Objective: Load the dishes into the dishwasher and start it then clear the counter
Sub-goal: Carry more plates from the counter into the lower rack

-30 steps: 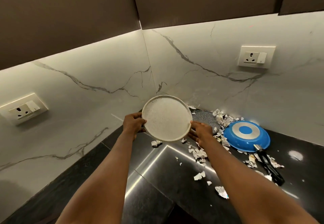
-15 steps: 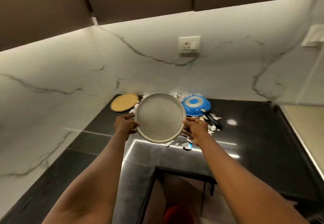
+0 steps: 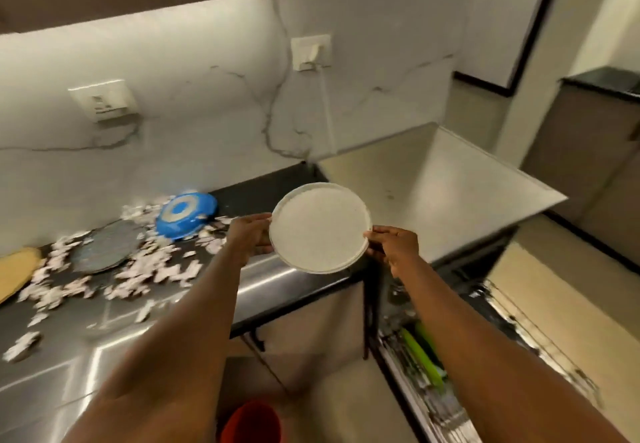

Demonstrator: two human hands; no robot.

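Now the plate (image 3: pixel 319 228) has swung right toward the dishwasher rack (image 3: pixel 433 366); left hand (image 3: pixel 250 234) and right hand (image 3: pixel 393 245) pinch opposite rims. It looks stiff, breakable, maybe slippery.

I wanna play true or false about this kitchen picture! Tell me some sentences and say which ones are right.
1. The left hand and right hand hold the white plate by its rim. True.
2. A blue pan lies on the counter. True.
3. The counter is clean. False: white scraps litter it.
4. The bucket on the floor is green. False: it is red.
5. The white plate sits in the dishwasher. False: the hands hold it in the air.
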